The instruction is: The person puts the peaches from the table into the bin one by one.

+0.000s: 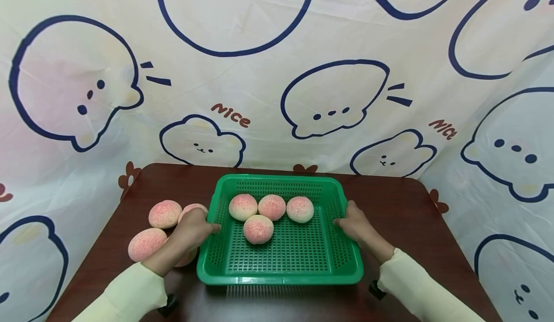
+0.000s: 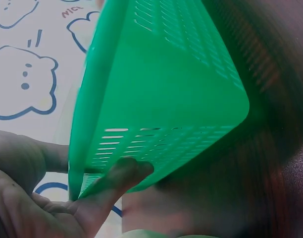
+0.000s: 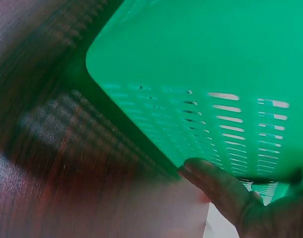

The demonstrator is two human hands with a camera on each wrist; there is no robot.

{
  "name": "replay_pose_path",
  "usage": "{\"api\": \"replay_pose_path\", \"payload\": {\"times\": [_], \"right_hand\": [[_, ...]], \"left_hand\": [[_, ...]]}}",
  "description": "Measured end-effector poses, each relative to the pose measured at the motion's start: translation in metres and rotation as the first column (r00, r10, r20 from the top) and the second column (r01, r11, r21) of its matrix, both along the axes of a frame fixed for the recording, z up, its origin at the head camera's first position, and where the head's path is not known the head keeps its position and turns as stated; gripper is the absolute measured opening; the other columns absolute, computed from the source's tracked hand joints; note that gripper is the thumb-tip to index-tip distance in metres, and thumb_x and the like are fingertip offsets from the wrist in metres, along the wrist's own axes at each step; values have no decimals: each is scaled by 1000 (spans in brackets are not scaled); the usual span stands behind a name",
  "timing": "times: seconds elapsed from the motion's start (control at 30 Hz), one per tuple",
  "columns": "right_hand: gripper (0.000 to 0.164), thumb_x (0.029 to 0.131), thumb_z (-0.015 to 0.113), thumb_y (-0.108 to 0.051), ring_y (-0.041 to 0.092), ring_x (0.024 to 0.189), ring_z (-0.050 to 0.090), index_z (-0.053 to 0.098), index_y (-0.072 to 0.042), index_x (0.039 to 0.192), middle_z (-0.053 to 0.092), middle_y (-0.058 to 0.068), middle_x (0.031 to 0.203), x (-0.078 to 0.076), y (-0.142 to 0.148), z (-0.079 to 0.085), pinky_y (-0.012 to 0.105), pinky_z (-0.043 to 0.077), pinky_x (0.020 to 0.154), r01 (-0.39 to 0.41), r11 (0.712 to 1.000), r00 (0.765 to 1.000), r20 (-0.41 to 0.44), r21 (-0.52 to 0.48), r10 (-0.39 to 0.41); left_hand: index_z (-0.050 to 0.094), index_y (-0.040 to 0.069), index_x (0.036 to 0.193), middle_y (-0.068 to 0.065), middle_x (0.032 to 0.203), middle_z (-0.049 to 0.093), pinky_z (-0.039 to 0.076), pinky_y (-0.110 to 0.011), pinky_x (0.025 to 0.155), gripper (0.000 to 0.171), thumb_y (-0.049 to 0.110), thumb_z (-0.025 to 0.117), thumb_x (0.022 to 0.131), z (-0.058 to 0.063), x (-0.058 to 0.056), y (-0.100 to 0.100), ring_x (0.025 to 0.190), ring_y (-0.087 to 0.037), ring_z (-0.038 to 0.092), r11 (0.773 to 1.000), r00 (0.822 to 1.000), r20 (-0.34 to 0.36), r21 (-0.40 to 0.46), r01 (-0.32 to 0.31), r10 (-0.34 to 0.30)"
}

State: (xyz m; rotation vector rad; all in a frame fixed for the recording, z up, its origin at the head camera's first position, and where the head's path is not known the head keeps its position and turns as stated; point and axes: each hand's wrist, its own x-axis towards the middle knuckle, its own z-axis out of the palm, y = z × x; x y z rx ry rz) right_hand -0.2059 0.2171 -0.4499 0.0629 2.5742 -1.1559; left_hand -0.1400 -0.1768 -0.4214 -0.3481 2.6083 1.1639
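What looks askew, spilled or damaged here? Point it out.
Nothing stands out: the green perforated basket looks intact, gripped by the left hand and right hand; four peaches sit inside, other peaches lie on the brown table.

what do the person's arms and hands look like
The sleeves are plain pale yellow, with no visible markings. The left hand and right hand are bare, without gloves. A small black object, too unclear to identify, shows beside each sleeve's end.

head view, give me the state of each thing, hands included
green basket: upright, partly filled
left hand: grips basket's left side
right hand: grips basket's right side
four peaches: resting inside basket
other peaches: outside, on the left, some partly hidden
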Motion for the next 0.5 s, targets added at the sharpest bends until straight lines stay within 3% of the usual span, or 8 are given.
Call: {"api": "replay_pose_path", "payload": {"times": [0.2, 0.33, 0.4, 0.5], "right_hand": [[56, 97, 58, -4, 45, 112, 64, 30, 14, 143, 52, 38, 131, 0, 0, 2, 51, 58, 84, 7, 999, 1000, -1, 42, -7], [54, 98, 57, -3, 46, 112, 64, 31, 15, 141, 52, 38, 130, 0, 0, 4, 52, 58, 83, 8, 999, 1000, -3, 49, -8], [54, 98, 57, -3, 46, 112, 63, 31, 15, 141, 52, 38, 131, 0, 0, 4, 52, 58, 84, 7, 999, 1000, -8, 51, -7], [54, 98, 56, -3, 47, 113, 63, 30, 15, 142, 51, 39, 133, 0, -2, 2, 52, 59, 83, 8, 999, 1000, -6, 45, -8]], "left_hand": [[64, -11, 103, -19, 93, 72, 62, -40, 72, 26, 12, 71, 93, 0, -2, -5, 82, -25, 76, 992, 998, 31, 118, 42, -46], [65, -8, 106, -16, 95, 70, 63, -42, 74, 33, 22, 71, 97, 4, -7, -17, 81, -22, 75, 981, 995, 39, 176, 82, -90], [66, -9, 108, -16, 94, 70, 63, -42, 74, 37, 28, 66, 101, 10, -9, -25, 79, -20, 74, 980, 998, 20, 191, 62, -67], [61, -10, 124, -22, 102, 72, 62, -42, 75, 49, 36, 53, 107, 21, -10, -40, 81, -23, 75, 988, 999, -44, 157, 1, 6]]}}
